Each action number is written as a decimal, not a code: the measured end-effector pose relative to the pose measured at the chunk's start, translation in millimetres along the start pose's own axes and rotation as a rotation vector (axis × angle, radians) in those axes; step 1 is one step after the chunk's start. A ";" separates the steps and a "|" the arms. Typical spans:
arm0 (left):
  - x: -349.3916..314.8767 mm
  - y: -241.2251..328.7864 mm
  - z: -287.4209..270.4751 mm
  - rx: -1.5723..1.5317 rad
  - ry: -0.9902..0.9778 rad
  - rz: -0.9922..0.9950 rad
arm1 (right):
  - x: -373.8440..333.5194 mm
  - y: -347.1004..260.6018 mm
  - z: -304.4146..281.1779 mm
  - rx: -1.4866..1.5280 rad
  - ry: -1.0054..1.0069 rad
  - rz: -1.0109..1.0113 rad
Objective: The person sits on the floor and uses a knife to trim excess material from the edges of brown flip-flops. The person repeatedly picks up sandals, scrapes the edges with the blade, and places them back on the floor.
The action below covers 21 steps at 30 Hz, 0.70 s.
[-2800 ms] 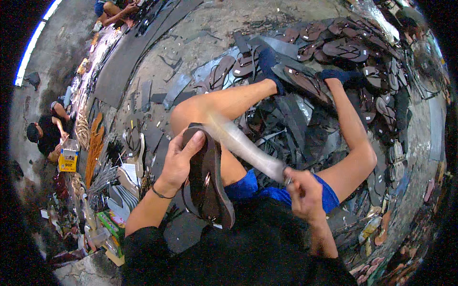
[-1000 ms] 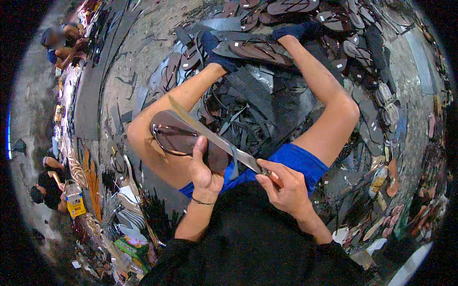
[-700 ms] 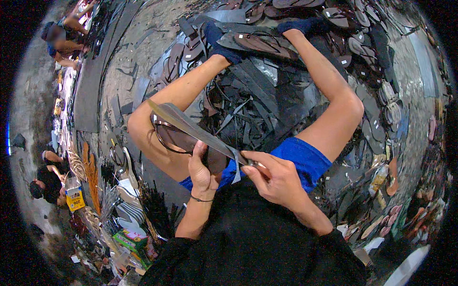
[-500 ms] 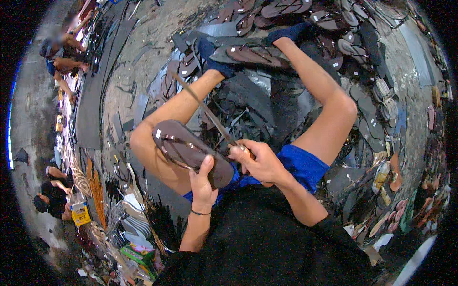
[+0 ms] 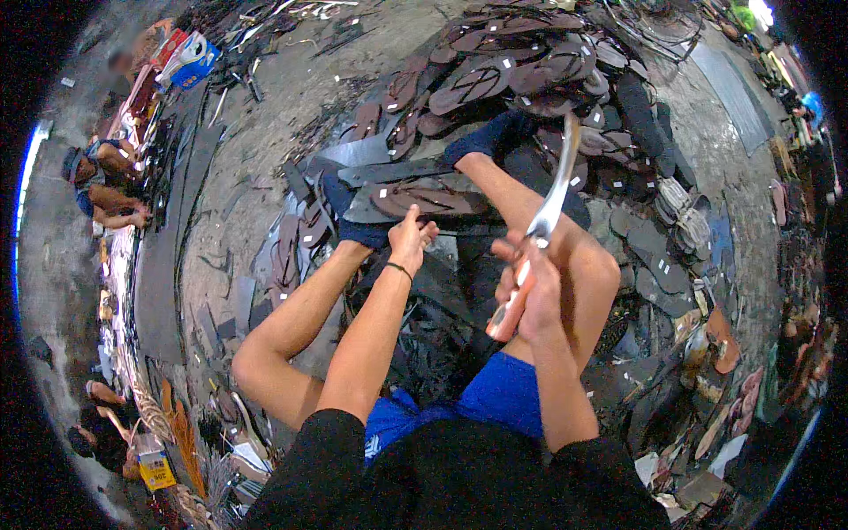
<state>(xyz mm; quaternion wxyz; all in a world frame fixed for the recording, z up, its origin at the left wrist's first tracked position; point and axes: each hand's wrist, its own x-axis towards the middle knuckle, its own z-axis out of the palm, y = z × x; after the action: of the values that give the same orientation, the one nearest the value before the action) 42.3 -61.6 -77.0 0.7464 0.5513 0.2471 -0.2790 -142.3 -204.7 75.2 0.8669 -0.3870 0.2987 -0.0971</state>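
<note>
My left hand [image 5: 410,242] reaches between my feet with its fingers apart and nothing in it. Its thumb is against or just in front of the near edge of a brown flip-flop [image 5: 446,202]; whether they touch I cannot tell. That flip-flop lies on dark sheet material between my socked feet and carries a small white tag. In my right hand [image 5: 541,296], above my right thigh, is a knife [image 5: 554,200] with an orange handle. Its long, shiny blade curves upward and away from me, slightly blurred.
A heap of brown flip-flops [image 5: 473,84] spreads beyond my feet. Dark offcuts [image 5: 433,274] lie between my legs. Grey flip-flops [image 5: 649,252] and bundled pale straps [image 5: 685,216] are at right. Long dark sheets [image 5: 168,265] lie at left, where another person [image 5: 104,181] sits.
The flip-flop has left my left hand, which has moved forward to another one between my feet. My right hand has swung the knife forward and right, its blade now upright. The view has shifted.
</note>
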 end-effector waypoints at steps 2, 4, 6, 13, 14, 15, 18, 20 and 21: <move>14.7 1.3 15.4 -0.031 0.174 -0.050 | 0.2 18.7 -9.4 -0.016 0.132 0.103; 18.2 4.6 11.6 -0.222 0.254 0.046 | 6.2 31.7 -12.1 -0.074 0.152 0.226; -16.5 9.6 16.4 -0.297 0.201 0.147 | 11.3 33.6 -14.1 -0.139 0.119 0.271; -212.8 -6.2 -13.8 -0.177 0.040 0.288 | 26.8 56.4 29.3 -0.170 0.185 0.134; -231.2 -11.8 -17.1 -0.239 -0.003 0.288 | 22.7 61.2 34.3 -0.157 0.154 0.126; -246.8 -15.3 -18.8 -0.307 0.022 0.235 | 17.4 65.9 39.4 -0.143 0.126 0.117; -278.0 -36.3 -34.0 -0.279 -0.017 0.148 | 0.7 67.9 51.2 -0.159 0.014 0.093; -305.9 -54.0 -45.2 0.025 -0.162 0.157 | -5.0 66.7 56.1 -0.269 -0.083 0.042; -328.0 -53.7 -57.5 0.235 -0.375 0.140 | -10.4 61.5 56.2 -0.333 -0.155 0.007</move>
<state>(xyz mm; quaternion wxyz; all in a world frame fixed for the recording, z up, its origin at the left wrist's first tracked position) -235.1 28.1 92.6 0.7274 0.5888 0.0312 -0.3510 -121.2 -124.2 64.3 0.8117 -0.5304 0.2444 -0.0132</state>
